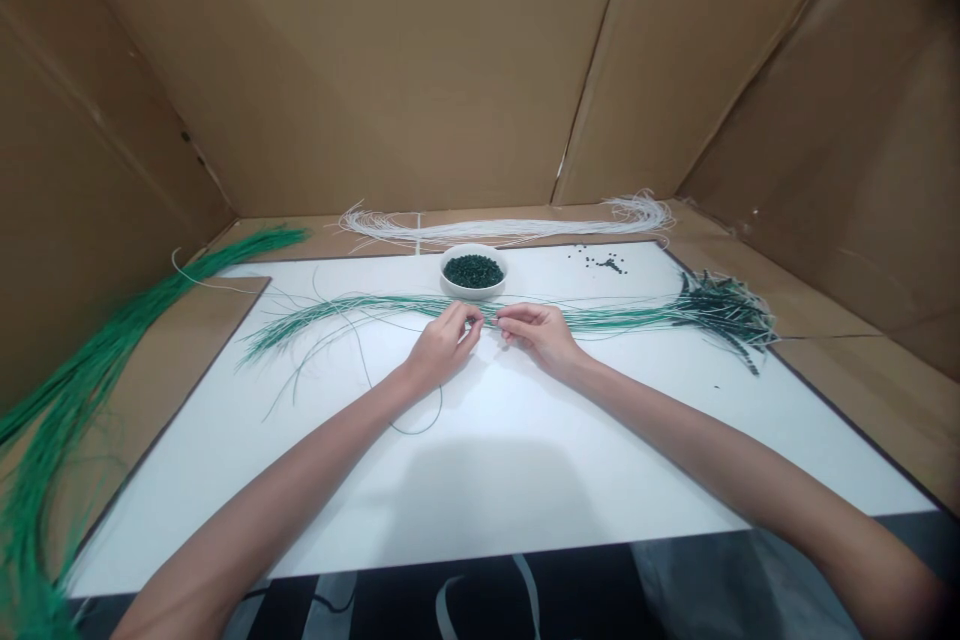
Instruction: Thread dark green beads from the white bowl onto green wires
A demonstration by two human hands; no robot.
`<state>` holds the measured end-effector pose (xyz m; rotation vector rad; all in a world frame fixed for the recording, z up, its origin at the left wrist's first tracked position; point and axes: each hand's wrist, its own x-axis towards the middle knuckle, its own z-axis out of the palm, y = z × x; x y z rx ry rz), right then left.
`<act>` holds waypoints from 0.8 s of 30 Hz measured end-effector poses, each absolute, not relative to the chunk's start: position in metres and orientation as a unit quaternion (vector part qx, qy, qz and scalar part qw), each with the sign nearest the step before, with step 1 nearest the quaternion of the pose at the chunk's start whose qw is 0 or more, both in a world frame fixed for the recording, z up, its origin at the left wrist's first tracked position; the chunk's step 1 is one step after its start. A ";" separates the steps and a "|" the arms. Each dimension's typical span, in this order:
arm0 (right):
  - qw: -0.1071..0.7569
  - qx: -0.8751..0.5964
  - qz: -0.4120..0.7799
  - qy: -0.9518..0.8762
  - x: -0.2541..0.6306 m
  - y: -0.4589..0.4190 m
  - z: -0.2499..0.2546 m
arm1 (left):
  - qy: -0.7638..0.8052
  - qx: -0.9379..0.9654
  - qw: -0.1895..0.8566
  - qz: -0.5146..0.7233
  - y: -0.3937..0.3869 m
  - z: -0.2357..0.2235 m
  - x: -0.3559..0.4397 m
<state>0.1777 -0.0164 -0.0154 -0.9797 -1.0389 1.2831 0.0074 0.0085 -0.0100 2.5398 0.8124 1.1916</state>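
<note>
My left hand (pixel 444 348) is closed in a pinch on a thin green string (pixel 420 433), which loops out below the wrist onto the white board. Close beside it, my right hand (pixel 538 332) has its thumb and fingers pressed together; what they hold is too small to make out. Both hands hover at a long bundle of green strings (pixel 622 318) lying across the board. At its right end the strings carry dark green beads (pixel 724 310). Just beyond the hands stands a white bowl (pixel 444 282) of small dark green beads (pixel 474 271).
Loose beads (pixel 609 264) lie scattered right of the bowl. Behind the board (pixel 495 480) stretches a bundle of white strings (pixel 510 228). A thick green bundle (pixel 97 360) runs along the left side. Cardboard walls (pixel 375 60) enclose the back and sides.
</note>
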 end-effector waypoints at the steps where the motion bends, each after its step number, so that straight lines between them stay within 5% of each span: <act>1: 0.576 -0.421 0.542 -0.443 0.177 -0.017 -0.015 | 0.277 0.865 0.110 0.403 0.008 -0.010 0.007; 24: 0.565 -0.483 0.363 -0.562 0.175 -0.030 -0.016 | 0.274 0.879 0.137 0.365 0.005 -0.006 0.006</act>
